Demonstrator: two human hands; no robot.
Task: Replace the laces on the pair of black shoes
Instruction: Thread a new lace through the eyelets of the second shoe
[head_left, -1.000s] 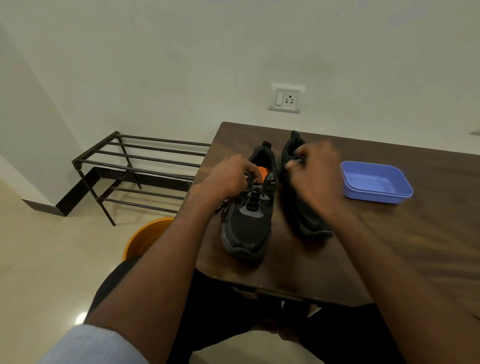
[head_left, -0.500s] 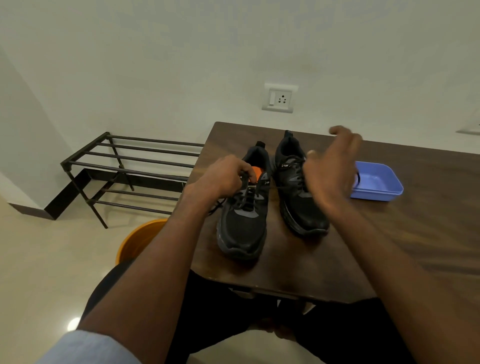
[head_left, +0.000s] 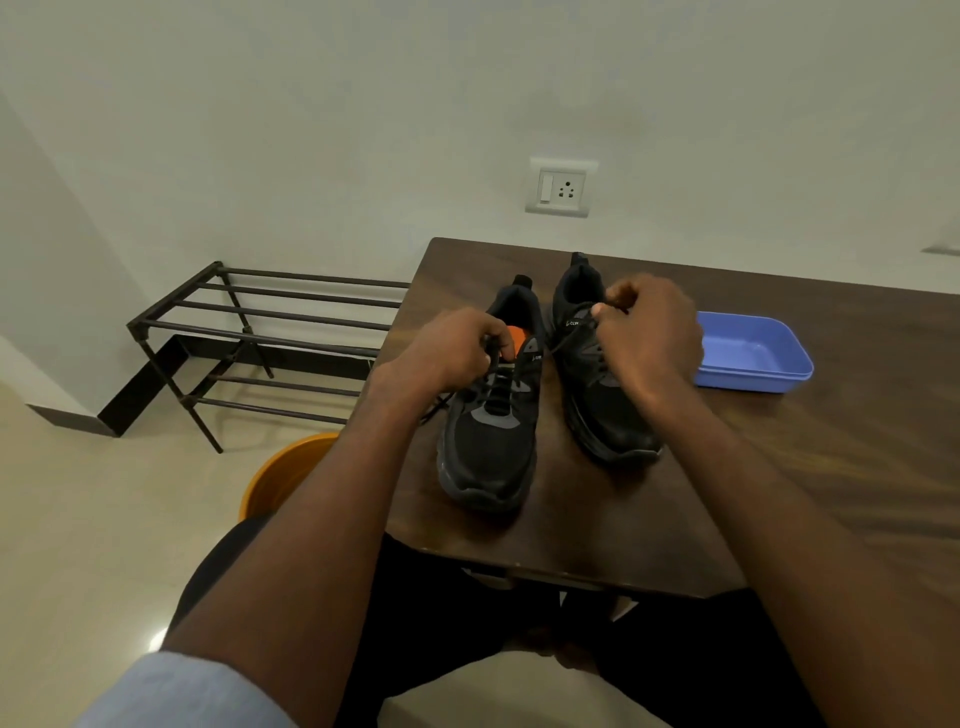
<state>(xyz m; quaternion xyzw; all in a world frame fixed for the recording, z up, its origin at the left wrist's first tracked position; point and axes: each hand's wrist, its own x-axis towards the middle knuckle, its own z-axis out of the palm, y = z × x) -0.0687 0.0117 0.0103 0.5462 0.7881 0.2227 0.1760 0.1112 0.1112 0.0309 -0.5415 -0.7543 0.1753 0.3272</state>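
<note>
Two black shoes stand side by side, toes toward me, on a dark wooden table (head_left: 831, 467). The left shoe (head_left: 488, 447) has an orange insole showing and a black lace (head_left: 493, 374) threaded through its eyelets. My left hand (head_left: 452, 353) is closed on that lace at the shoe's upper eyelets. A loose lace end trails off the table's left edge. My right hand (head_left: 649, 338) hovers over the right shoe (head_left: 597, 395), pinching a black lace near its tongue. The hand hides most of that shoe's lacing.
A blue plastic tray (head_left: 753, 358) sits on the table right of the shoes. A dark metal shoe rack (head_left: 260, 338) stands against the wall at left. An orange bucket (head_left: 280, 478) is on the floor beside my knee. A wall socket (head_left: 558, 189) is above the table.
My right hand swung out toward the blue tray, then came back over the right shoe's tongue, pinching lace. My left hand stayed on the left shoe's lace.
</note>
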